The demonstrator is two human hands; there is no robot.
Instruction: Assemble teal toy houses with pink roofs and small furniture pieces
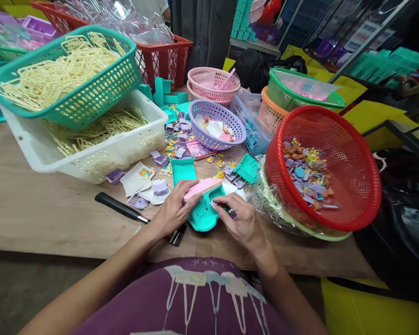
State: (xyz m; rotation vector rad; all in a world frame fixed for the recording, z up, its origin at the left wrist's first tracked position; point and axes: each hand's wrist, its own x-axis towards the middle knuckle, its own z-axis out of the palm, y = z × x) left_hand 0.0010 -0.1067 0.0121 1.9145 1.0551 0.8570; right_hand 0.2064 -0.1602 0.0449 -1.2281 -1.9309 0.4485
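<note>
My left hand (176, 204) grips a toy house (204, 216) with a turquoise body and a pink roof (204, 187), thumb across the roof's edge. My right hand (242, 218) pinches a small pale purple piece (213, 203) at the right side of the turquoise body. Most of that piece is hidden by the fingers. Just beyond the house lies an open turquoise tray-like part (182, 170), and another turquoise part (247, 168) rests to its right. A black-handled tool (120, 207) lies partly under my left forearm.
Loose purple parts (160, 187) and white paper (136, 179) lie around the work spot. At the right a red basket (323, 116) of mixed small parts leans. A purple basket (218, 104) stands behind, and a teal basket (101, 100) sits on a white crate (132, 149) at left.
</note>
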